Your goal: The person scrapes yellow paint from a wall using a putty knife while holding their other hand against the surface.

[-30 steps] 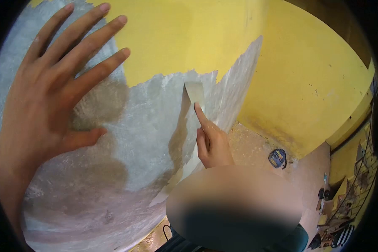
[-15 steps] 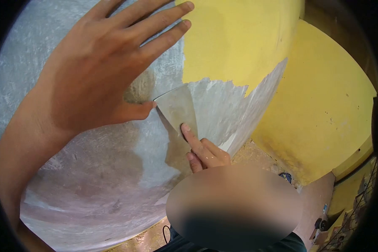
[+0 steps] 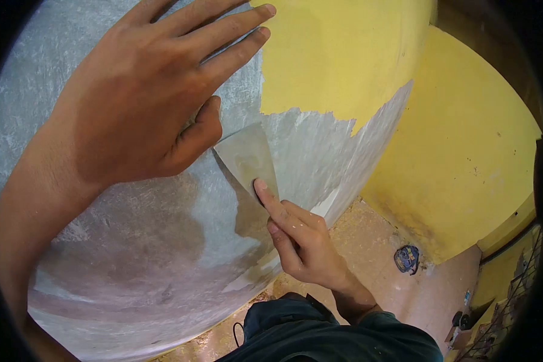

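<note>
A wide putty knife is in my right hand, with the index finger stretched along its blade. The blade's broad edge lies against a large curved grey wall, below the jagged border of a yellow paint layer. My left hand rests flat on the wall at the upper left. Its fingers are spread and its thumb is bent, close to the blade's left corner. Part of the knife's handle is hidden inside my right hand.
A second yellow curved surface stands to the right, dirty along its lower edge. On the scrap-strewn floor lies a dark blue object. Dark clothing shows at the bottom.
The putty knife has shifted slightly left and down. My left thumb has bent upward, away from the blade's corner. The blur over my right forearm and the floor is gone.
</note>
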`<state>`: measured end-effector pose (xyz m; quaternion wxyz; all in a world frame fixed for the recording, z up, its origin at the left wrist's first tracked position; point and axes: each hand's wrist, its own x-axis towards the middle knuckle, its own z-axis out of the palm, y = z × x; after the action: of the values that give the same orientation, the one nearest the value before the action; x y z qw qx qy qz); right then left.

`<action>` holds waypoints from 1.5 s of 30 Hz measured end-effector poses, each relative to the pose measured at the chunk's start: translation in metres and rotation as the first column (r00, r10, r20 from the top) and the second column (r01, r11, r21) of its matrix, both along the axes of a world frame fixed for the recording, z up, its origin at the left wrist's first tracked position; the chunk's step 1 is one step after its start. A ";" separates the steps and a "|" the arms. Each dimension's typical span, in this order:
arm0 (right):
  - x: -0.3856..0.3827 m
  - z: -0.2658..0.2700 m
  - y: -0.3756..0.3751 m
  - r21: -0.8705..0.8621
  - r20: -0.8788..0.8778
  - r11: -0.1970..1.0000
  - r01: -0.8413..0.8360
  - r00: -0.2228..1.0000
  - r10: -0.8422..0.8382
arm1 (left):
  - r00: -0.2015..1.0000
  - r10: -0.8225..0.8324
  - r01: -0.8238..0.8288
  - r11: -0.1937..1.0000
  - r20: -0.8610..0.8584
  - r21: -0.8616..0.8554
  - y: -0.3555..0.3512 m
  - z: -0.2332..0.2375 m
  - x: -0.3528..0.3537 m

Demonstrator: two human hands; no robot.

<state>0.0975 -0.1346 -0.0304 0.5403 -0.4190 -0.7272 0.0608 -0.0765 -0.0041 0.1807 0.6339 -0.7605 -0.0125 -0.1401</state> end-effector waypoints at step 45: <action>0.014 0.024 0.004 0.031 -0.014 0.999 -0.029 0.999 0.029 | 0.987 0.115 -0.071 0.942 0.116 -0.328 -0.024 -0.010 -0.003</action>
<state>0.1113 -0.1308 -0.0065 0.5509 -0.3996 -0.7301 0.0607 -0.0794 -0.0283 0.1703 0.5044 -0.8415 -0.1136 -0.1566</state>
